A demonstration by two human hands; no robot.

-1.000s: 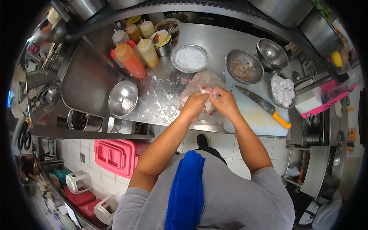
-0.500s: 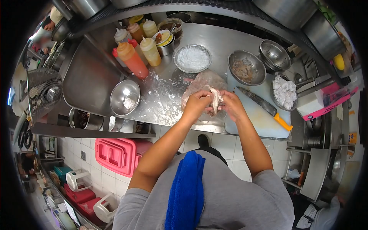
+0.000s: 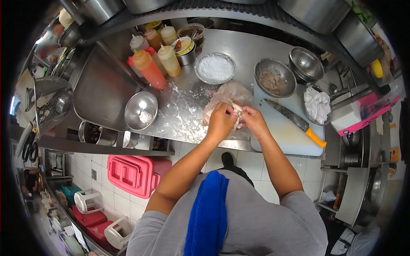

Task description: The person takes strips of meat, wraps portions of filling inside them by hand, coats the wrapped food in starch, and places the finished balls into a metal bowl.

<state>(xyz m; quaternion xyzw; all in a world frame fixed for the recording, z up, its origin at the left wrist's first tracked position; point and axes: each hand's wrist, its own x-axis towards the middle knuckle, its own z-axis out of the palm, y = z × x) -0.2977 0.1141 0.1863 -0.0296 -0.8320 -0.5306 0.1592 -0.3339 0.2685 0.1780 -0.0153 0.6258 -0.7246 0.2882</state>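
Between my two hands is a pale piece of raw meat (image 3: pixel 236 110), partly hidden by the fingers. My left hand (image 3: pixel 221 121) is closed on its left side, and my right hand (image 3: pixel 255 122) pinches its right side. Under and behind them lies a clear plastic bag (image 3: pixel 232 91) with pale contents. A bowl of white powder (image 3: pixel 215 68) stands beyond the bag. To the right, a metal bowl with meat pieces (image 3: pixel 274 78) rests at the cutting board (image 3: pixel 284 141), where a knife with an orange handle (image 3: pixel 315 138) lies.
Squeeze bottles (image 3: pixel 148 69) stand at the back left, near a metal bowl with a white lump (image 3: pixel 141 111). White-coated pieces (image 3: pixel 317 104) fill a bowl at the right. A shelf (image 3: pixel 205 9) with pots spans the far side. White powder is scattered on the steel table (image 3: pixel 171 121).
The meat piece was tucked between my fingers, then showed upright between spread hands; now my left hand has turned over it and covers more of it.
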